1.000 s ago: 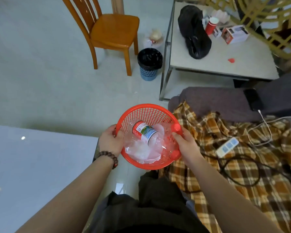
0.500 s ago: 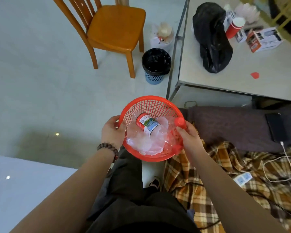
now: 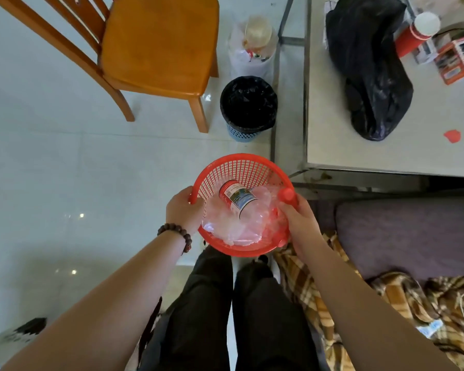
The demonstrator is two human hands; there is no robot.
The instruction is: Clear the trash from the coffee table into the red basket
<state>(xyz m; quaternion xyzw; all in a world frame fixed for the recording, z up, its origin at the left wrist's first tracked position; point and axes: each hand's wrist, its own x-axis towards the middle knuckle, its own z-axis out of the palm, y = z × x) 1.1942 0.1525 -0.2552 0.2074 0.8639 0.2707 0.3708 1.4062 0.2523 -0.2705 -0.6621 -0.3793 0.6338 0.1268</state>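
Here, two hands (image 3: 184, 207), one red basket (image 3: 241, 167).

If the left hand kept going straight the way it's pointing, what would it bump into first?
The left hand grips the rim of the red basket and points up and a little right in the picture. Past the basket, the first thing in that line looks like the black-lined bin on the floor, though depth is hard to judge.

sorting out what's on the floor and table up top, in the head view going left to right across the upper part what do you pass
wooden chair → white plastic bag → black plastic bag → red paper cup → orange and white box
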